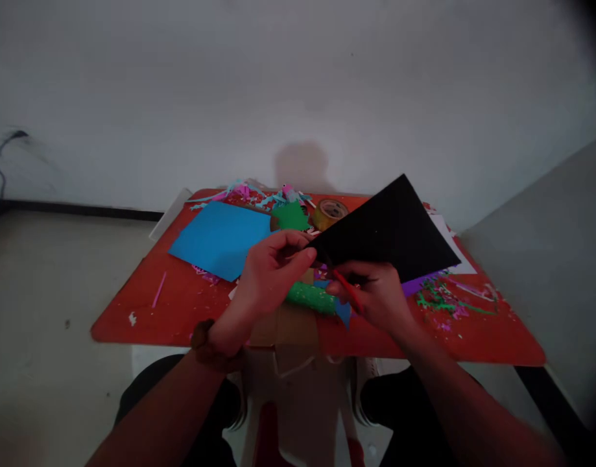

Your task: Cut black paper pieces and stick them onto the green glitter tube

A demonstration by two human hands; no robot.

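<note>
Hands are apart but close together, held above the middle of a red tabletop (pixel 190 311). The left hand (pixel 273 275) is pinched closed on the near left corner of a black paper sheet (pixel 388 230), with its fingertips (pixel 302 250) at the sheet's edge. The right hand (pixel 370 299) lies just right of the left and is closed around a slim red tool (pixel 349 292), which runs diagonally through the fingers. Its far end is hidden by the fingers, so the type of tool cannot be confirmed. The right hand sits at the sheet's near edge; whether it touches the sheet cannot be determined.

The black sheet is raised clear of the table, tilted, and extends far and right from the left hand's grip. It is matte and angular, with a pointed far corner, and no marks are discernible.

Below the hands lie a green rolled tube (pixel 310 298) and brown cardboard (pixel 284 327). To the far left is a blue paper sheet (pixel 220 240). A green paper piece (pixel 290 217) and a roll of tape (pixel 329 214) lie further off. On the right are a purple paper sheet (pixel 417 283) and green and pink paper scraps (pixel 446 299). A brown band (pixel 214 347) encircles the left wrist.
</note>
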